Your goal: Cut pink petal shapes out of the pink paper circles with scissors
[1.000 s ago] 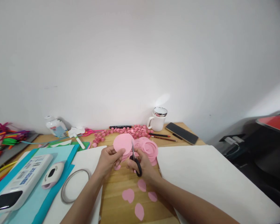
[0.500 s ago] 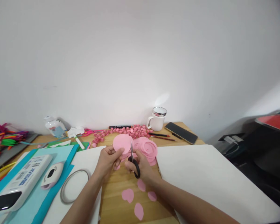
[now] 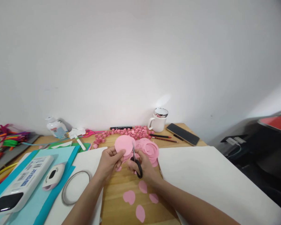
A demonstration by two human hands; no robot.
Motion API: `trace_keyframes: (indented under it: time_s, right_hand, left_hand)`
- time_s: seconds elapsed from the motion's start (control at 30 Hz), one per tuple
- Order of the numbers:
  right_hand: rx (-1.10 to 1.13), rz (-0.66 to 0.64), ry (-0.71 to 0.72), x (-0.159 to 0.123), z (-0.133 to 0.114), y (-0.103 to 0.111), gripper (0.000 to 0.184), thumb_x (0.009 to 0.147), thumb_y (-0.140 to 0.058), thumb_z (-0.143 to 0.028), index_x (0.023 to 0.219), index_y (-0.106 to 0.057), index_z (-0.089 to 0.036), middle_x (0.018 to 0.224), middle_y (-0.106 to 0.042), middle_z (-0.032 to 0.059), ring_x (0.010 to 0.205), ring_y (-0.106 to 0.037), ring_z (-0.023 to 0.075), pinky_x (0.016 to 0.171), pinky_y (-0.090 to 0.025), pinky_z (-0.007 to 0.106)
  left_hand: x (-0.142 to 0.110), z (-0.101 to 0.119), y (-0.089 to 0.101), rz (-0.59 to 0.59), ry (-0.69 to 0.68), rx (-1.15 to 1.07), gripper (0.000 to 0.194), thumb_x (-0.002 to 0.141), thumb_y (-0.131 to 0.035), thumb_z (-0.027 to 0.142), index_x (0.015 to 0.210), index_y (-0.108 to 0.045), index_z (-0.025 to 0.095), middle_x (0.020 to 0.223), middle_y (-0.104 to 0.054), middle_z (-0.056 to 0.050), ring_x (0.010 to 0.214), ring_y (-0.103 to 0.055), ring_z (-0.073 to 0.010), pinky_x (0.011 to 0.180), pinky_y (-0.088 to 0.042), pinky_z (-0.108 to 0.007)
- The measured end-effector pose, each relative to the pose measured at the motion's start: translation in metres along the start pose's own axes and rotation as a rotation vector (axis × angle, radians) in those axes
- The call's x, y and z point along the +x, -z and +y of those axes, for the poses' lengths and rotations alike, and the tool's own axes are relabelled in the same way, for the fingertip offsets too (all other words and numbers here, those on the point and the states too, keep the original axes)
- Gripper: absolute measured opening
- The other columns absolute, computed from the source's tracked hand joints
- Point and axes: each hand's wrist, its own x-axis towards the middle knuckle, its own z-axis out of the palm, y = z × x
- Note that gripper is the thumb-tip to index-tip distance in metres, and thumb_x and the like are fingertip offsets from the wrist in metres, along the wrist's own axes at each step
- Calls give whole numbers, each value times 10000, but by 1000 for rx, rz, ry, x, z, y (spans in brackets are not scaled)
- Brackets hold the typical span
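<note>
A round pink paper disc (image 3: 123, 145) is pinched between the thumb and fingers of my left hand (image 3: 112, 160). My right hand (image 3: 144, 165) grips black-handled scissors (image 3: 137, 165), whose blades point up against the disc's right edge. Behind the scissors lies a heap of pink paper rounds and curled strips (image 3: 152, 149). Several cut pink petal shapes (image 3: 129, 197) rest on the wooden table (image 3: 117, 206) below my hands. At the back is a cluster of small rolled pink paper buds (image 3: 138, 132).
White sheets (image 3: 201, 175) flank the work area. On the left are a white device (image 3: 25, 181), a smaller white gadget (image 3: 53, 176), a tape roll (image 3: 63, 195), and a bottle (image 3: 56, 128). A white mug (image 3: 158, 121), pencils (image 3: 162, 136) and a phone (image 3: 184, 134) stand or lie behind.
The view has shifted slightly, so everything appears a little to the right. Both hands keep their holds on the paper disc and the scissors, with the blades still at the disc's right edge.
</note>
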Motion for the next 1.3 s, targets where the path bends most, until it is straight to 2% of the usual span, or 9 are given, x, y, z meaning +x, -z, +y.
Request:
trace_keyframes:
  time_s: [0.2,0.33,0.5,0.7,0.93,1.3]
  right_hand:
    - [12,-12,-19,-2,2,0,388,701,-668,-430,935,-461,-199,461,-504,-85,419,-449,98,415,-305,196]
    - [-2,-43,-18,-4,5,-1,380,719,-674,-385,965,-456,-195,508,-535,-75,454,-471,99,437,-327,196]
    - [10,-40,2,-1,3,-2,416,669,-733,-347,947,-459,-205,580,-537,-75,491,-462,91,467,-335,201]
    - [76,-14,6,0,-10,-3,454,588,-787,-338,888,-469,-216,616,-544,-69,502,-436,84,482,-314,209]
    - [35,-10,-12,-2,-8,-2,441,631,-758,-320,935,-465,-192,576,-486,-86,491,-426,78,465,-310,196]
    - [-50,-15,-17,2,2,3,405,677,-698,-343,966,-461,-189,487,-539,-81,414,-426,79,401,-288,181]
  left_hand:
    - [2,-2,2,-49,-4,-23,293,665,-714,365,599,-524,152,401,-509,61,262,-349,-32,298,-305,-160]
    - [5,-9,6,-62,-12,-1,306,720,-665,415,633,-542,149,399,-542,36,268,-397,-56,297,-286,-166]
    - [5,-11,7,-30,2,63,345,665,-720,375,508,-513,148,282,-436,62,244,-347,-47,314,-281,-170]
    - [0,-5,1,-16,18,81,343,635,-735,350,470,-511,149,264,-423,66,238,-309,-32,320,-280,-166]
    - [0,0,-1,0,13,6,319,585,-762,325,488,-512,151,314,-445,76,253,-294,-26,304,-304,-163]
    - [2,-1,4,30,-62,57,347,623,-749,316,491,-480,140,330,-418,84,285,-277,-4,326,-256,-131]
